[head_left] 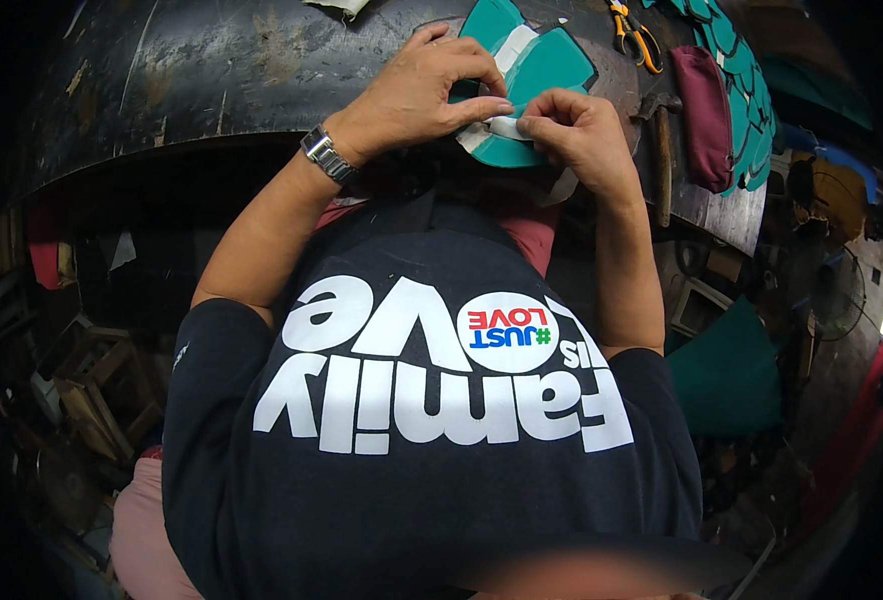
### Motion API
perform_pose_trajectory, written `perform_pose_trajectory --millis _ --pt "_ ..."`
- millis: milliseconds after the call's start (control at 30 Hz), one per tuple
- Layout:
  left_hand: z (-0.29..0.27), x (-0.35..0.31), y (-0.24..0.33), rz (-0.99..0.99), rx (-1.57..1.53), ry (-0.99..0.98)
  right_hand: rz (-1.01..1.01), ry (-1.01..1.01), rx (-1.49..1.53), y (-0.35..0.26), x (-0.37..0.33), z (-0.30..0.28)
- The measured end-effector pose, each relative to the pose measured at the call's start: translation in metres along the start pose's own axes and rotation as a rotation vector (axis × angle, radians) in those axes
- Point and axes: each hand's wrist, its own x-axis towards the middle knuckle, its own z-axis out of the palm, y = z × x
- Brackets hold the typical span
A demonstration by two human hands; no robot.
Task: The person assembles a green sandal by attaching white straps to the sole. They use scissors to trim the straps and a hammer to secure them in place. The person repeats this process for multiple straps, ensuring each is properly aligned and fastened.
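Note:
A green sheet piece (546,72) with a dark border and a pale strip (514,48) along its middle lies at the bench edge. Over its left side my left hand (426,85) is bent, wearing a metal wristwatch (327,155). Its thumb and index tips come close together above the piece, with a gap behind them. My right hand (586,135) is closed in a pinch on a white strip (506,128) at the near part of the piece. My fingers hide part of the strip.
On the right of the dark bench (201,70) lie orange-handled scissors (641,40), a hammer (662,160), a maroon pouch (703,120) and a heap of green cut pieces (749,110). A wooden frame (106,385) stands low at the left. Green sheet material (726,375) lies low at the right.

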Motion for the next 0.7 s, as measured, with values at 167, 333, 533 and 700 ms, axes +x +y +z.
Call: perform_pose_trajectory --millis 167,333,533,700 --pt "0.001 0.001 0.006 -0.028 -0.002 -0.003 0.023 -0.019 0.007 0.001 0.001 -0.001" --pt "0.000 0.002 0.007 -0.001 0.053 -0.006 0.019 -0.008 -0.022 0.001 -0.001 -0.006" --pt "0.001 0.002 0.010 0.005 0.102 -0.012 0.001 -0.023 -0.170 -0.001 -0.023 -0.031" --pt "0.003 -0.001 0.010 -0.011 0.115 -0.019 -0.028 0.062 -0.029 0.011 -0.030 -0.034"
